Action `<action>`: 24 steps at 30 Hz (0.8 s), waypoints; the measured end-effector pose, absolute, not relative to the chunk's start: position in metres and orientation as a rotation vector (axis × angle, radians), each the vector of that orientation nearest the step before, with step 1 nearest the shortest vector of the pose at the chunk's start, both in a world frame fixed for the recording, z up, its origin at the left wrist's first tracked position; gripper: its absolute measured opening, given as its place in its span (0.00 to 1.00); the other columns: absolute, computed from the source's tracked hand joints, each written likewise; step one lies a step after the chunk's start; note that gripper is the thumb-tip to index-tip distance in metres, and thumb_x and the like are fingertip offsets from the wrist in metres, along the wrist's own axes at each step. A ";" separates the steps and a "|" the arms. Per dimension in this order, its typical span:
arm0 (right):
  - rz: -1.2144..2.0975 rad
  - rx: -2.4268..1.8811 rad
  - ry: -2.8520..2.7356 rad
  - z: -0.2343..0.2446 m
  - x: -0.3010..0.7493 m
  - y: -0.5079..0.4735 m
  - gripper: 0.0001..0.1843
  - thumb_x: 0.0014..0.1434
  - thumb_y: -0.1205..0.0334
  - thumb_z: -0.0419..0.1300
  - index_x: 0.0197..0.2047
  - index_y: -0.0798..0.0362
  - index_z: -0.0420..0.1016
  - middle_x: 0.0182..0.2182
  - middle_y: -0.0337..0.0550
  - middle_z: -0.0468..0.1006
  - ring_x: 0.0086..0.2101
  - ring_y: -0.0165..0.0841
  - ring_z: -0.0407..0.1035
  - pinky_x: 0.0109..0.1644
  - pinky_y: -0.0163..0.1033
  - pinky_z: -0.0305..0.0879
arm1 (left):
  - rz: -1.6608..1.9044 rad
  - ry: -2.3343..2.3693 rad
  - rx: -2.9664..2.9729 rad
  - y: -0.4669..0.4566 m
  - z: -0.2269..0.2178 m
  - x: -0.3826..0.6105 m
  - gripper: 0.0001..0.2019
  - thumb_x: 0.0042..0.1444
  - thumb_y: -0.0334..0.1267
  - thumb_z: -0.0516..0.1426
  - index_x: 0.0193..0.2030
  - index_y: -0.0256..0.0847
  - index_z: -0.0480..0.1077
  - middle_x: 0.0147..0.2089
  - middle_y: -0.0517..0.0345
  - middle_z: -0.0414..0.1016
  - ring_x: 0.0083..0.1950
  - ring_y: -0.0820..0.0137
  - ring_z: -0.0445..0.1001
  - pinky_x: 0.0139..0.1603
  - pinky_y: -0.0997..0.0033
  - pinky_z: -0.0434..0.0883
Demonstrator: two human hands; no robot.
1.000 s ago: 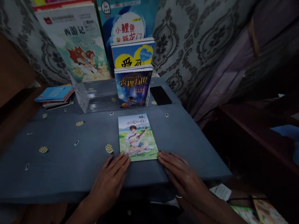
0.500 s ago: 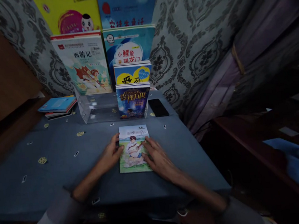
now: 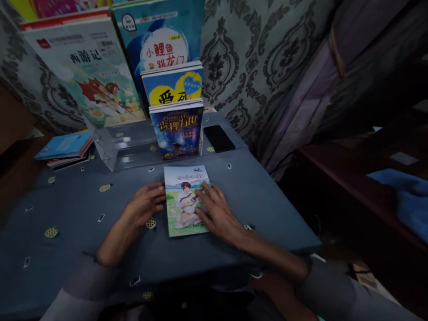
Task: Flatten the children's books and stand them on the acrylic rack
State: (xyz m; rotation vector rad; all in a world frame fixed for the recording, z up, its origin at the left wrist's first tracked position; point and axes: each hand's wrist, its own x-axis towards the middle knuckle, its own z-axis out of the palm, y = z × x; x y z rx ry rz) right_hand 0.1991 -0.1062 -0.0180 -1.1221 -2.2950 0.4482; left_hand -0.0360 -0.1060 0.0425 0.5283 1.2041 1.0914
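Observation:
A thin green book (image 3: 178, 182) with a drawn figure holding a guitar lies flat on the blue-grey tablecloth (image 3: 71, 233). My left hand (image 3: 144, 204) rests at the book's left edge, fingers curled against it. My right hand (image 3: 218, 214) lies flat on the cover's right half with fingers spread. Beyond the book stands a clear acrylic stand (image 3: 119, 145) holding a dark blue book (image 3: 177, 131) upright, with a yellow-and-blue book (image 3: 172, 85) behind it.
Larger picture books (image 3: 84, 77) lean against the patterned wall behind the stand. A small stack of books (image 3: 64, 149) lies at the far left, and a black phone (image 3: 218, 138) lies right of the stand. The table's right edge drops to a dark bench with blue cloth (image 3: 416, 204).
Both hands came forward from the book's near edge. The right hand now lies on the cover and the left is at its left side. The camera view has shifted.

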 end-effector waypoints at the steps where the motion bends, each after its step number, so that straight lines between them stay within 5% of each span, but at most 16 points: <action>1: 0.470 -1.118 -2.293 -0.017 0.200 -0.106 0.27 0.69 0.56 0.49 0.68 0.56 0.62 0.69 0.62 0.56 0.69 0.56 0.49 0.67 0.68 0.57 | 1.035 1.169 0.550 -0.106 0.042 -0.033 0.10 0.54 0.27 0.65 0.42 0.33 0.71 0.32 0.54 0.77 0.26 0.75 0.75 0.15 0.85 0.60; 4: 0.550 -1.126 -2.255 -0.016 0.203 -0.105 0.29 0.70 0.54 0.48 0.71 0.54 0.56 0.70 0.61 0.54 0.69 0.52 0.50 0.69 0.64 0.56 | 0.997 1.096 0.577 -0.107 0.039 -0.026 0.10 0.53 0.29 0.66 0.41 0.32 0.73 0.30 0.56 0.76 0.21 0.79 0.69 0.11 0.86 0.56; 11: 0.834 -1.213 -1.974 -0.012 0.205 -0.098 0.41 0.71 0.43 0.44 0.76 0.56 0.35 0.72 0.60 0.50 0.71 0.48 0.47 0.71 0.59 0.52 | 1.054 1.034 0.620 -0.111 0.048 -0.026 0.12 0.53 0.33 0.67 0.43 0.34 0.74 0.31 0.57 0.76 0.24 0.75 0.74 0.17 0.81 0.72; 17: 1.060 -1.028 -1.791 0.009 0.197 -0.081 0.34 0.71 0.45 0.45 0.75 0.49 0.47 0.64 0.51 0.70 0.61 0.44 0.66 0.66 0.54 0.63 | 1.177 1.077 0.740 -0.107 0.065 -0.023 0.15 0.58 0.48 0.65 0.37 0.35 0.74 0.28 0.58 0.75 0.24 0.76 0.71 0.16 0.84 0.66; 20: 1.008 -0.994 -1.806 0.022 0.192 -0.068 0.32 0.71 0.49 0.45 0.74 0.47 0.49 0.65 0.50 0.69 0.62 0.45 0.65 0.66 0.55 0.63 | 1.234 1.131 0.860 -0.101 0.072 -0.023 0.23 0.59 0.58 0.60 0.39 0.36 0.75 0.32 0.53 0.78 0.28 0.73 0.73 0.17 0.82 0.65; 24: 0.969 -0.837 -1.816 0.042 0.186 -0.056 0.30 0.70 0.53 0.47 0.72 0.49 0.51 0.65 0.51 0.68 0.61 0.42 0.66 0.64 0.51 0.66 | 1.407 1.218 1.084 -0.095 0.082 -0.025 0.30 0.48 0.65 0.64 0.40 0.36 0.74 0.36 0.53 0.77 0.34 0.69 0.72 0.25 0.77 0.69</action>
